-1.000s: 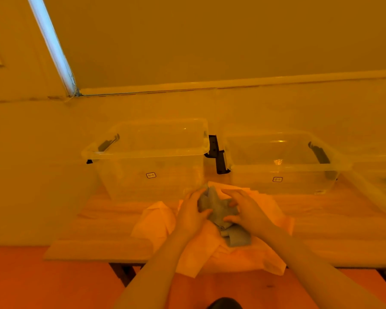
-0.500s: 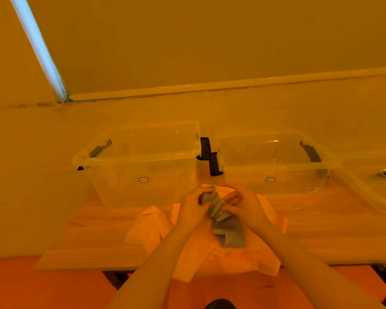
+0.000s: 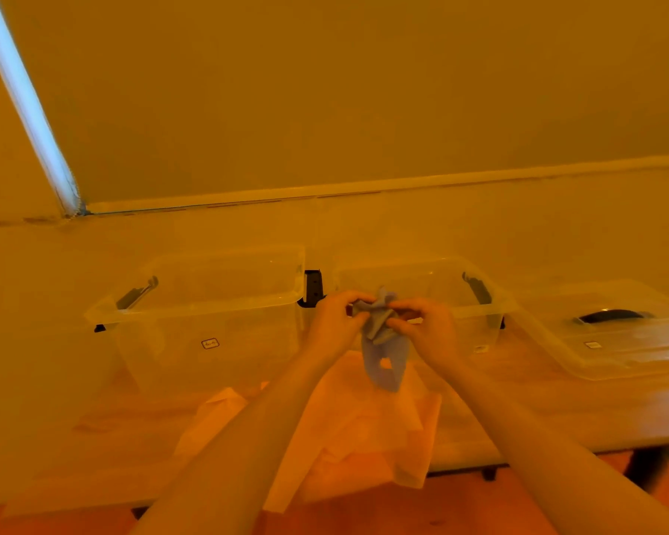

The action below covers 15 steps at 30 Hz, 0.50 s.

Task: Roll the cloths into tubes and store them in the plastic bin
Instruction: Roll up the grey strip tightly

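Grey cloth: crumpled, not rolled, hanging in the air above the orange cloth, upper end bunched, lower end draped loose. Orange cloth: lies spread and creased on the table, near edge overhanging. Left bin and middle bin: clear plastic, open-topped, dark handles, standing side by side behind the cloths.

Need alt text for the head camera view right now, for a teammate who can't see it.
Both hands, left and right, pinch a crumpled grey cloth in the air above an orange cloth spread on the table. Behind stand two open clear plastic bins; a third sits right.
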Each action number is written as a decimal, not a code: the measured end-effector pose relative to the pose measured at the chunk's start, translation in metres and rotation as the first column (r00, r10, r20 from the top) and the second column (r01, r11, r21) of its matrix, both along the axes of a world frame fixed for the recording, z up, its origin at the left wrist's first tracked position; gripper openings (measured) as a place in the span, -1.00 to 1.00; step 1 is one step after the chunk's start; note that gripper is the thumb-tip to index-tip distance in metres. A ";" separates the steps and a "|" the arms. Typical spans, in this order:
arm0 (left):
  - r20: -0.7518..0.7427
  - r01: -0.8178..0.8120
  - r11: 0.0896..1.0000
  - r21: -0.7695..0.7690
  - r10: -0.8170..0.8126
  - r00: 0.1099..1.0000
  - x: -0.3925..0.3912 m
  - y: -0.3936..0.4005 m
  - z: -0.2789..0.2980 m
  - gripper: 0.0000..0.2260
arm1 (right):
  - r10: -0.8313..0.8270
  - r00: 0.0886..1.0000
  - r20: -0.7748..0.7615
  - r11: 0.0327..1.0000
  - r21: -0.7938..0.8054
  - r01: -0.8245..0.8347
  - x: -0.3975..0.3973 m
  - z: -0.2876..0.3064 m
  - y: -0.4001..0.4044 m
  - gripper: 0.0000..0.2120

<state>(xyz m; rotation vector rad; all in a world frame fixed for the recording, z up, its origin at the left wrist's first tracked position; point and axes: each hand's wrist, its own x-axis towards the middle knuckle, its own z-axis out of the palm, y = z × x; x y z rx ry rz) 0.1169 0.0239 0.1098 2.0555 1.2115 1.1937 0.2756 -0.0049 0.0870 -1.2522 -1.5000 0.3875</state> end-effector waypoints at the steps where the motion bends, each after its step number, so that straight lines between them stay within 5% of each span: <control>1: 0.013 0.005 1.000 -0.003 -0.005 1.000 0.006 0.000 0.004 -0.79 | -0.006 1.000 -0.001 1.000 0.005 0.006 0.006 0.004 -0.001 -0.73; 15: 0.063 0.103 0.982 -0.157 -0.094 0.994 0.038 -0.001 -0.024 -0.85 | -0.031 0.999 0.018 0.999 -0.022 0.031 0.040 -0.023 0.005 -0.83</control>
